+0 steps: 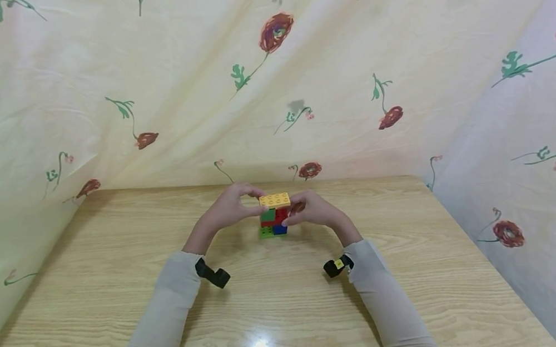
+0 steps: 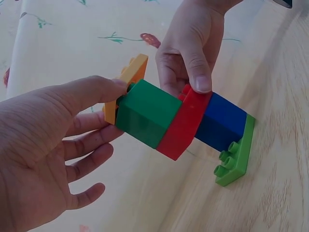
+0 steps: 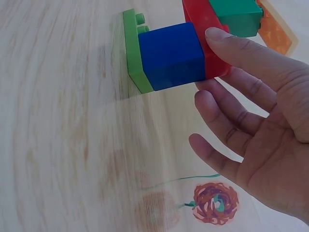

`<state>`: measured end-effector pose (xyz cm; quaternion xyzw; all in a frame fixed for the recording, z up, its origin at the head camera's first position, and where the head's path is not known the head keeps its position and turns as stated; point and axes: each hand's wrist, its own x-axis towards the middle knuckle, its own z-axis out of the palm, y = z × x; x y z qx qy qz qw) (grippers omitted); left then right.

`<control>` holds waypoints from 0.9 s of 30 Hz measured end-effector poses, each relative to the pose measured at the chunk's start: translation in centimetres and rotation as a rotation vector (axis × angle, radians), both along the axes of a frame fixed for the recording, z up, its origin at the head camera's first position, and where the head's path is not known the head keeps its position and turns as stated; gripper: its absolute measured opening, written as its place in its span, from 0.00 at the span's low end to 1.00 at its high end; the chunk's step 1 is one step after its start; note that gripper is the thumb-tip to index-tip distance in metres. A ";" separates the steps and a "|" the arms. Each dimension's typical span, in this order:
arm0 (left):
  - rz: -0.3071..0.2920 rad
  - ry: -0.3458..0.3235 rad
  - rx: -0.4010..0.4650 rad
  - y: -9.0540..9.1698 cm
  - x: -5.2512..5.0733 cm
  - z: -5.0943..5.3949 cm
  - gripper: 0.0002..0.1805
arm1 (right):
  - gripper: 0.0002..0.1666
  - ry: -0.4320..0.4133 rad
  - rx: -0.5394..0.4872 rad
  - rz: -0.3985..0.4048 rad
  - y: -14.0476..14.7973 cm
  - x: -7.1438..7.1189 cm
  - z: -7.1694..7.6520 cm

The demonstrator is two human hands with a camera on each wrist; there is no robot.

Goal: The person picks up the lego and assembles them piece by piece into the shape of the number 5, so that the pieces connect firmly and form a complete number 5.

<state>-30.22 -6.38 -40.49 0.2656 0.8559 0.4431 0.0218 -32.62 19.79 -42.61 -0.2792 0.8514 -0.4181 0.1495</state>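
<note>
A stack of toy building bricks stands on the table. At its bottom lies a light green flat brick, its studs partly bare. On it sit a blue brick, a red flat brick and a dark green brick. My left hand pinches a yellow-orange flat brick at the top, thumb on its near side; this brick sits slightly tilted against the green one, with a gap showing. From the other side my right hand grips the red brick between thumb and fingers.
The wooden table stretches around the stack. A cream cloth printed with red flowers hangs behind the table and along both sides. A black strap with a camera sits on the left wrist, another camera on the right.
</note>
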 end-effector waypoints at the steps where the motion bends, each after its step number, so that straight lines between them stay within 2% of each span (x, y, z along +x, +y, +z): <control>1: 0.001 -0.002 0.002 0.0 0.0 0.0 0.18 | 0.15 0.004 0.000 -0.002 0.0 0.0 0.0; 12: 0.008 0.031 0.006 0.0 0.0 -0.3 0.18 | 0.17 0.015 -0.020 0.011 0.1 0.0 0.1; 27: 0.010 0.044 -0.006 0.3 0.1 -0.1 0.17 | 0.14 0.000 -0.021 -0.006 0.1 -0.1 -0.1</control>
